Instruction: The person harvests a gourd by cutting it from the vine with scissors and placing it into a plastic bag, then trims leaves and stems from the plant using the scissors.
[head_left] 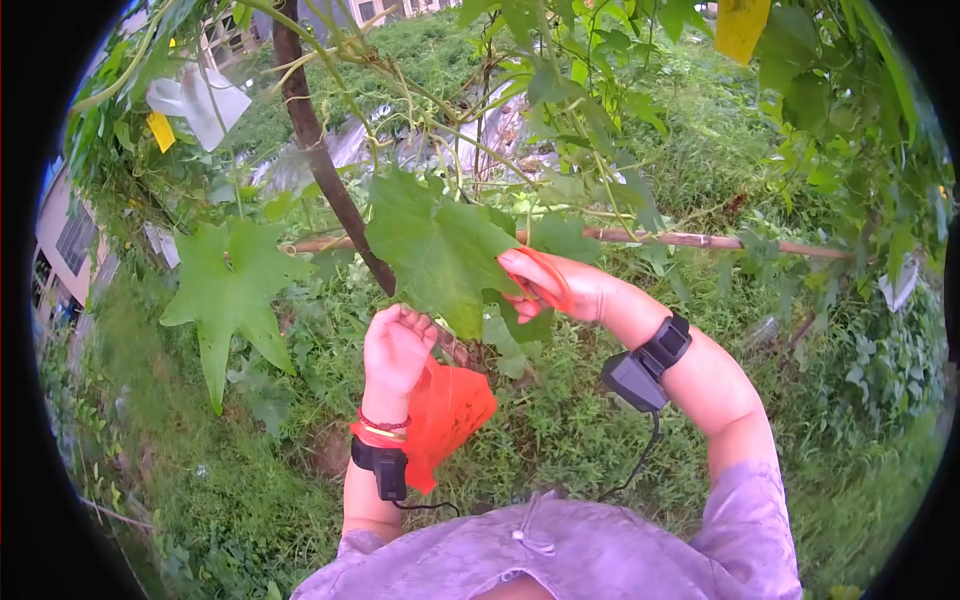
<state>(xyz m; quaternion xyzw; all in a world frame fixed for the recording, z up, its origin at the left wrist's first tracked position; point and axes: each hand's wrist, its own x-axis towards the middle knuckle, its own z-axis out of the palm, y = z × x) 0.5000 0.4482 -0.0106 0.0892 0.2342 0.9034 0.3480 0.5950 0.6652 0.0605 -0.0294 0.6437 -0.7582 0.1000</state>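
A broad green lobed leaf [430, 245] hangs between my hands, in front of a dark wooden pole. My right hand [545, 285] is closed at the leaf's right edge, with an orange-red loop [553, 272] running around its fingers. The loop resembles a scissors handle, but its rest is hidden. My left hand [397, 350] is below the leaf, palm partly up and fingers curled at the leaf's lower edge. Whatever those fingers hold is hidden. An orange-red plastic bag [448, 415] hangs at my left wrist.
The slanting pole [325, 165] meets a horizontal bamboo rail [690, 239] behind the leaf. Another large leaf [232, 295] hangs left. Vines crowd above and right. Yellow cards [741, 28] and a white sheet [208, 105] hang among them. Low weeds [560, 430] cover the ground.
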